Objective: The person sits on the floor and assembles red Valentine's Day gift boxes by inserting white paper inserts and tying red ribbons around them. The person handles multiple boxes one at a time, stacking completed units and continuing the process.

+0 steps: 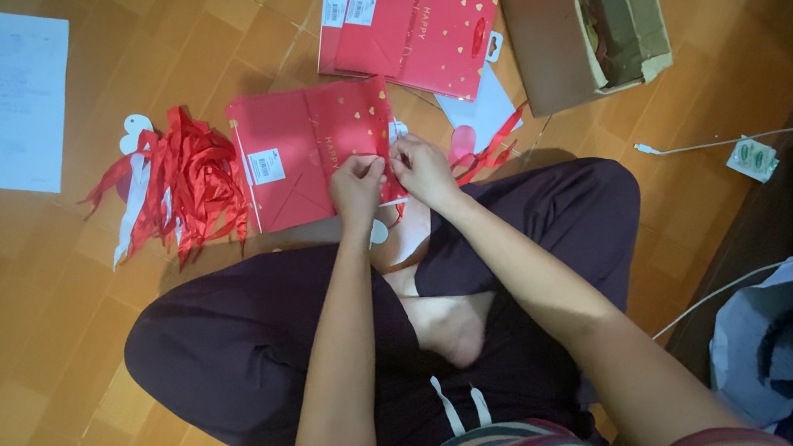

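I sit cross-legged on a wooden floor. A flat red paper gift bag (302,154) with gold hearts lies in front of my knees. My left hand (355,184) and my right hand (422,167) meet at its right edge, fingers pinched on a red ribbon (493,146) that trails off to the right. A white heart-shaped tag (378,232) hangs just below my hands.
A heap of red ribbons (179,179) with white tags lies to the left. A stack of red gift bags (412,19) and an open cardboard box (583,13) sit farther out. A white sheet of paper (3,95) lies far left. A white cable (739,138) runs on the right.
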